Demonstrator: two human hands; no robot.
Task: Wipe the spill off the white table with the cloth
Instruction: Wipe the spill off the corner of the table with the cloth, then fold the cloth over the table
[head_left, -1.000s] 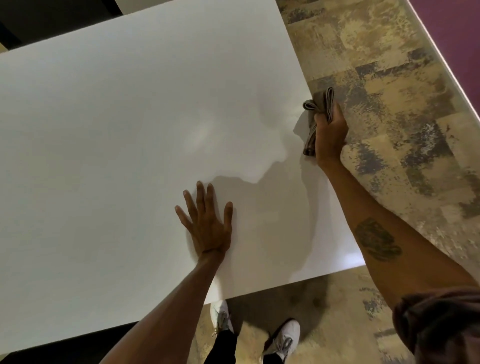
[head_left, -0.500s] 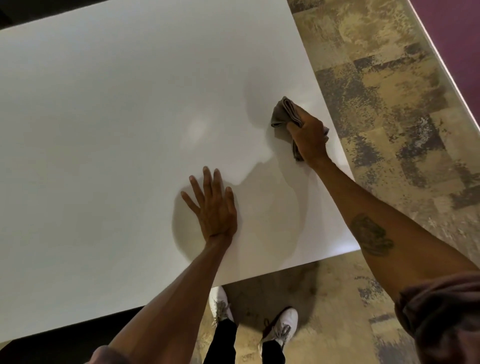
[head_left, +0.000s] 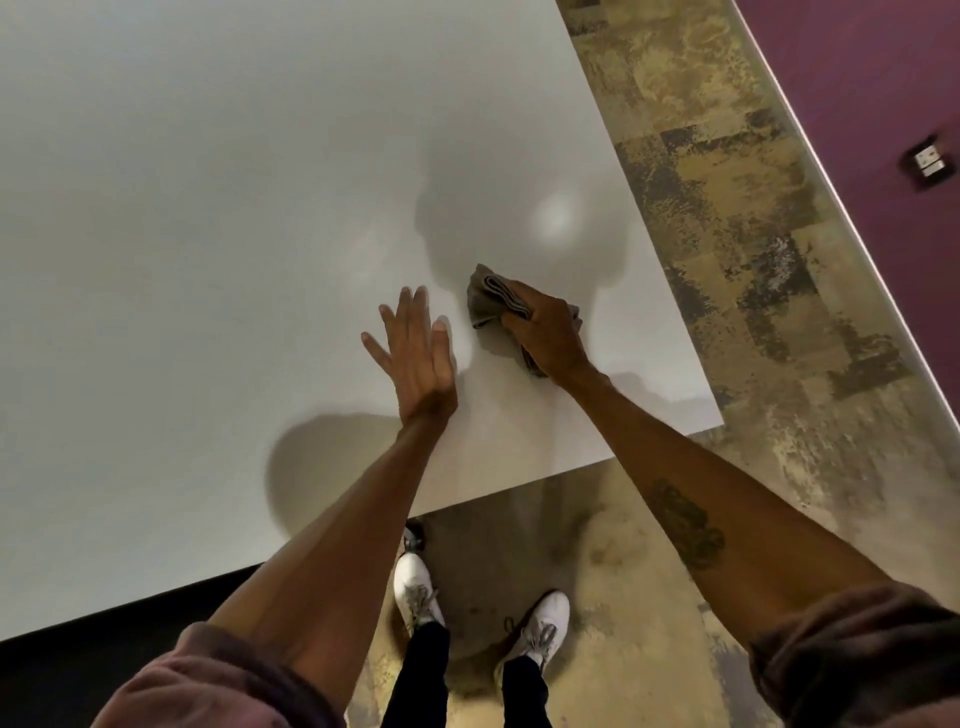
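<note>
our right hand (head_left: 550, 332) had the cloth (head_left: 491, 301) bunched in its fist, pressed on the white table (head_left: 208, 208) near the right edge. left hand (head_left: 415, 353) lay spread flat beside it. no spill visible to us; risk was smearing or missing it.

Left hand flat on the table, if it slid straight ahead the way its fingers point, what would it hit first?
Nothing, it seems: the left hand points up the white table, where only bare tabletop shows. The cloth under the right hand lies off to its right.
</note>
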